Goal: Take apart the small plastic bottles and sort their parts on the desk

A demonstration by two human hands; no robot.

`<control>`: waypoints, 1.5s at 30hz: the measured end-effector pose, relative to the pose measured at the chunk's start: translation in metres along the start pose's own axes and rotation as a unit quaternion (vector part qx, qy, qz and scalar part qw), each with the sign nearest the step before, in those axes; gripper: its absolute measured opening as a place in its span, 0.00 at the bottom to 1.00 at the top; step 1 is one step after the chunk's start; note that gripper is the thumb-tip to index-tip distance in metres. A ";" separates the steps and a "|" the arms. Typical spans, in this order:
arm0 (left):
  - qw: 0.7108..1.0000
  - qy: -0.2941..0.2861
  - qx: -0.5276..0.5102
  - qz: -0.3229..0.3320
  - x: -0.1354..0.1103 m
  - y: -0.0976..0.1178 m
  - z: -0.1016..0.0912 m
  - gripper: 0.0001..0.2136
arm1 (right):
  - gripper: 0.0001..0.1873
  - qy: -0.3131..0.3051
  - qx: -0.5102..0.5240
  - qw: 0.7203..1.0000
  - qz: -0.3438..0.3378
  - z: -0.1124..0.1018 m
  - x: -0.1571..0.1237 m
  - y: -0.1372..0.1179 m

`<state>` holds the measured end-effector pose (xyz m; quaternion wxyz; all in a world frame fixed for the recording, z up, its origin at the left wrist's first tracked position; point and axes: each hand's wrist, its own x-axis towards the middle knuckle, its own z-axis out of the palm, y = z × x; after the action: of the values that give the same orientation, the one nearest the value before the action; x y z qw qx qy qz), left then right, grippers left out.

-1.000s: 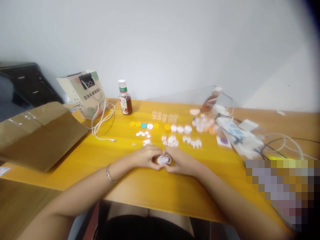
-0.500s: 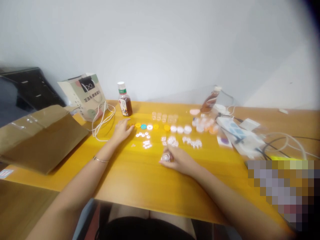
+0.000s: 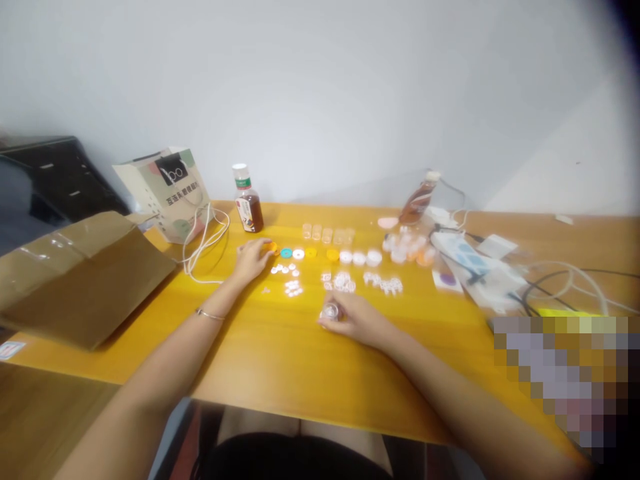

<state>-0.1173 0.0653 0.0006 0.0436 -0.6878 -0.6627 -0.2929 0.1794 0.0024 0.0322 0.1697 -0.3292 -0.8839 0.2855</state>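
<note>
Yellow wood of the table [image 3: 280, 373] runs back to a plain white wall. A second ago both hands met at the near centre around the small clear piece [image 3: 331, 311]. Now only the right hand [image 3: 357, 319] is there, fingers closed around the piece, low over the table just in front of the scattered white bits [image 3: 344, 281]. The left hand [image 3: 253, 257] has gone out to the left end of the row of discs. Its fingers are curled loosely over a yellow disc [image 3: 271, 247] and touch it, but whether they pinch it I cannot tell.

Past that hand the row counts one teal disc [image 3: 286, 253], one white disc [image 3: 299, 253], two more yellow ones and three white caps [image 3: 359, 257]. Behind stand two bottles, one upright [image 3: 247, 207] and one tilted [image 3: 417, 200]. A paper bag [image 3: 173, 190] and a cardboard box [image 3: 80, 273] sit to the left.
</note>
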 end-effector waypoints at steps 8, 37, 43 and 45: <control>1.000 0.010 -0.013 0.011 -0.004 0.018 -0.001 0.17 | 0.12 0.014 0.011 1.000 0.019 0.002 0.000 0.000; 0.932 -0.224 -0.226 0.173 -0.077 0.118 -0.005 0.10 | 0.21 0.068 0.004 0.998 0.004 0.010 -0.002 0.005; 0.927 -0.232 -0.243 0.165 -0.077 0.117 -0.004 0.11 | 0.22 0.091 0.000 0.996 -0.006 0.010 -0.003 0.004; 0.926 -0.234 -0.250 0.162 -0.077 0.116 -0.002 0.11 | 0.23 0.100 -0.001 0.995 -0.014 0.011 -0.003 0.004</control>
<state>-0.0053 -0.0179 0.0052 -0.2390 -0.8232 -0.4392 -0.2688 0.1783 -0.0009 0.0209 0.2605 -0.3442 -0.8673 0.2481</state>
